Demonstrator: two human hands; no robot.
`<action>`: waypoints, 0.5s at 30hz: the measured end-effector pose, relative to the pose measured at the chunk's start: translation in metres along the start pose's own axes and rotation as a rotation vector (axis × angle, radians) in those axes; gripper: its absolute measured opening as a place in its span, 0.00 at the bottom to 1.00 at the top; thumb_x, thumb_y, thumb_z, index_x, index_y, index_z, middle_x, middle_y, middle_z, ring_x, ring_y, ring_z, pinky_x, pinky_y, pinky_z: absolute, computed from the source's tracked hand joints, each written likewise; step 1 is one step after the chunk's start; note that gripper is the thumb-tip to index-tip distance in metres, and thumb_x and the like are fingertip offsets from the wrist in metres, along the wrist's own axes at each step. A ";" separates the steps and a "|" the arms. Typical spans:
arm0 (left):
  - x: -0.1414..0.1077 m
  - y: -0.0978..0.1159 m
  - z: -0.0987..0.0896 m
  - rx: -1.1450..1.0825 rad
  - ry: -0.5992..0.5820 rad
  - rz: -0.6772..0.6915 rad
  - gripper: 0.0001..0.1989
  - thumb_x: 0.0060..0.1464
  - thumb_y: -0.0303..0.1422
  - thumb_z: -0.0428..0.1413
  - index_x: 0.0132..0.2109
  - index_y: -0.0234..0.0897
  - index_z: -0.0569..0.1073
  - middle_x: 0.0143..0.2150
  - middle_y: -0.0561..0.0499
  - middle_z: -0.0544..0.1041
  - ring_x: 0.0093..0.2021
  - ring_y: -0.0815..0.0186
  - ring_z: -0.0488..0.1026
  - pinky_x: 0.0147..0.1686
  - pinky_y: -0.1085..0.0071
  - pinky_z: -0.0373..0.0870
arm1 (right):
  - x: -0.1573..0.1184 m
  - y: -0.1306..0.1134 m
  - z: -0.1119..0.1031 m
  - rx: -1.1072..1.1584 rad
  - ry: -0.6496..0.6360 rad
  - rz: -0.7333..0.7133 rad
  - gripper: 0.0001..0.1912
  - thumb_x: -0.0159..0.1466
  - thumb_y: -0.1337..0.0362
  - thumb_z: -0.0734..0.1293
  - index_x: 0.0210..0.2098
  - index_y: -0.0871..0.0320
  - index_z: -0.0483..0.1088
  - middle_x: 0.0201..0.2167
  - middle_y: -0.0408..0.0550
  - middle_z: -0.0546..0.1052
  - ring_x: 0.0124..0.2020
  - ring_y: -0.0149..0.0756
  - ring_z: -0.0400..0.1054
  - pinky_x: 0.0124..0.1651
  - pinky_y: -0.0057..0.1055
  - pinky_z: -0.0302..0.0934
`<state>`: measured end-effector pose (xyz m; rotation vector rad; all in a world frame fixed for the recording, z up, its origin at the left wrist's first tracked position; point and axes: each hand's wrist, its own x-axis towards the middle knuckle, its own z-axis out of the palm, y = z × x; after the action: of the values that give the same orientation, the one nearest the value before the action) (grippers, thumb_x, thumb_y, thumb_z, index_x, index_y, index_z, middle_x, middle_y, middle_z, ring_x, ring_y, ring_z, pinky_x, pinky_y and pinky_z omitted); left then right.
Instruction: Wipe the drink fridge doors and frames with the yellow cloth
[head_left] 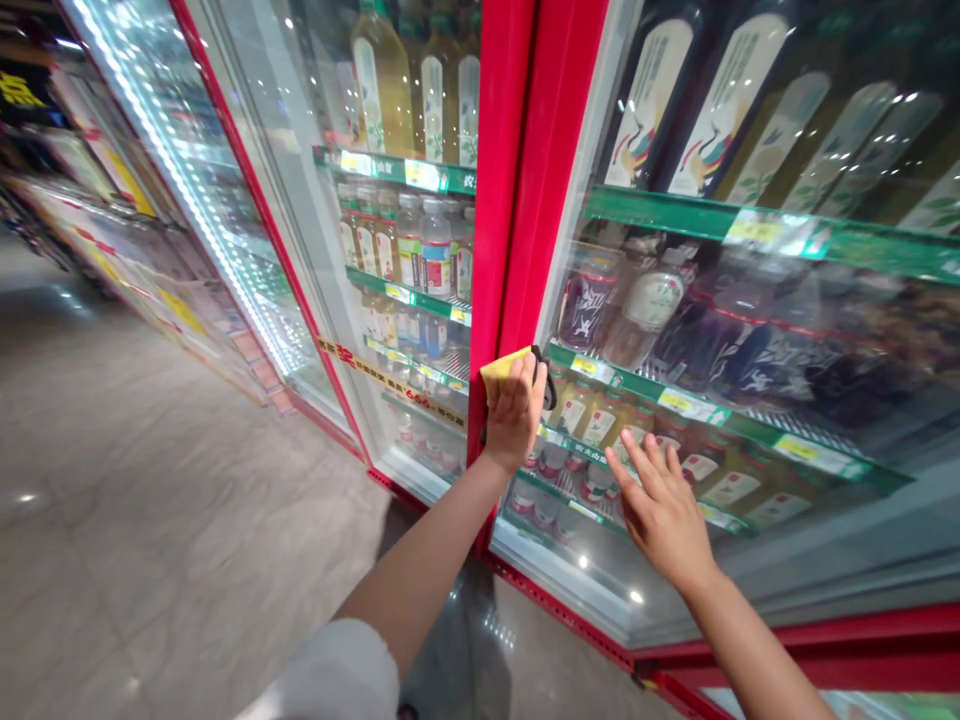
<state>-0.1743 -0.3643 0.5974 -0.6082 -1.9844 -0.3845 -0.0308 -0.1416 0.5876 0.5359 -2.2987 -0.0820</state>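
Note:
My left hand presses a yellow cloth against the red door frame, its fingers held together over it. Right beside the cloth, a black door handle is partly covered by my fingers. My right hand is spread in front of the right glass door, fingers apart and holding nothing. Whether its fingertips touch the glass I cannot tell. Behind the glass, several bottles stand on shelves close to both hands.
Left of the frame is another glass door with drinks behind it and a printed strip across it. A lit cooler stands farther left. Grey tiled floor runs below. A red lower edge crosses the bottom right.

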 end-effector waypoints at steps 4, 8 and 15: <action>-0.045 0.025 0.034 -0.010 -0.027 -0.026 0.37 0.63 0.17 0.46 0.76 0.38 0.47 0.75 0.38 0.56 0.76 0.55 0.47 0.74 0.52 0.47 | -0.007 -0.007 0.003 0.021 -0.004 -0.011 0.44 0.69 0.75 0.60 0.76 0.47 0.34 0.76 0.53 0.46 0.76 0.55 0.41 0.69 0.64 0.55; -0.105 0.034 0.057 -0.049 0.022 -0.090 0.40 0.61 0.14 0.45 0.76 0.36 0.45 0.78 0.35 0.45 0.77 0.51 0.39 0.71 0.49 0.57 | -0.016 -0.007 0.004 0.023 -0.028 -0.028 0.44 0.69 0.77 0.59 0.76 0.48 0.34 0.76 0.53 0.47 0.76 0.54 0.39 0.70 0.64 0.54; -0.080 0.030 0.046 -0.176 0.037 -0.046 0.42 0.61 0.15 0.43 0.77 0.40 0.40 0.79 0.38 0.36 0.77 0.48 0.38 0.71 0.45 0.56 | -0.023 0.007 -0.008 0.004 -0.015 -0.050 0.44 0.69 0.77 0.59 0.76 0.49 0.35 0.76 0.52 0.46 0.76 0.52 0.39 0.71 0.62 0.53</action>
<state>-0.1597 -0.3362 0.5055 -0.6610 -1.9447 -0.5994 -0.0128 -0.1254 0.5793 0.5968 -2.3009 -0.1059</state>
